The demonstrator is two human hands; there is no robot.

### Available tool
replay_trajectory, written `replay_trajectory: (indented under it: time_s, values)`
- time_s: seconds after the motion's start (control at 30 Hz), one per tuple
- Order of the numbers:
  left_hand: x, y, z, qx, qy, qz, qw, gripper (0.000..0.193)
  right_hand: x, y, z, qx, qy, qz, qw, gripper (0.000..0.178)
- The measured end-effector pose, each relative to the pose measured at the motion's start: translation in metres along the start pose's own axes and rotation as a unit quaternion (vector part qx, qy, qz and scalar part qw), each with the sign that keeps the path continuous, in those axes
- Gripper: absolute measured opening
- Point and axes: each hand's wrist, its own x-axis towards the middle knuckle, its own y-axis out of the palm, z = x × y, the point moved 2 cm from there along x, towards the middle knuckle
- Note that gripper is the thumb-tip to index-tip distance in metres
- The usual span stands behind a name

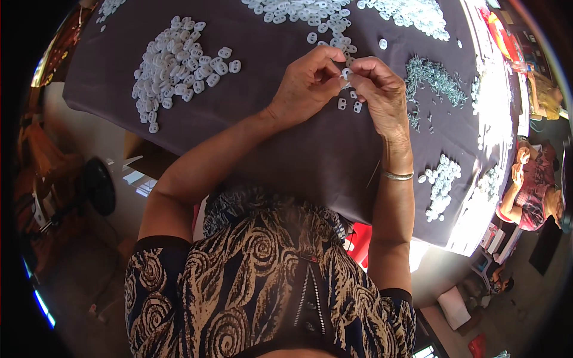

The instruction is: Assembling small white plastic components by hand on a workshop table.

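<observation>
My left hand (307,86) and my right hand (382,95) meet over the dark table, thumbs and forefingers pinched together. Between their fingertips is a small white plastic piece (345,74), partly covered by the fingers; both hands seem to grip it. A few loose oval white pieces with two holes (342,104) lie just below the hands. More of these two-holed pieces trail away above the fingertips. On the left sits a large heap of similar oval pieces (170,65). Right of my right hand, small thin metallic-looking bits (433,80) are scattered in a pile; their exact kind is too small to tell.
Dark cloth covers the table (250,77). Big heaps of white pieces (298,9) lie at the far side, and a smaller heap (441,185) near the right edge. Another person (534,191) sits beyond that edge. A black round object (99,186) stands on the left.
</observation>
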Motion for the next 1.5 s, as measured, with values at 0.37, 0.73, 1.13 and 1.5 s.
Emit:
replay_trajectory:
  time_s: [0.37,0.73,1.13,1.5]
  values:
    - [-0.004,0.002,-0.006,-0.050,-0.058,-0.008,0.997,0.032,-0.005,-0.004,-0.008,-0.044,-0.054,0.020,0.997,0.009]
    - [-0.002,0.001,-0.002,0.006,-0.025,0.007,1.000,0.032,-0.004,-0.007,-0.008,-0.016,-0.022,0.026,0.999,0.009]
    - [-0.002,0.001,-0.004,0.002,-0.019,0.019,1.000,0.030,-0.004,-0.017,-0.002,0.059,-0.030,-0.067,0.996,0.006]
    - [-0.002,-0.002,-0.006,0.016,0.046,0.002,0.999,0.018,-0.006,-0.008,0.015,-0.150,-0.151,-0.084,0.973,0.014]
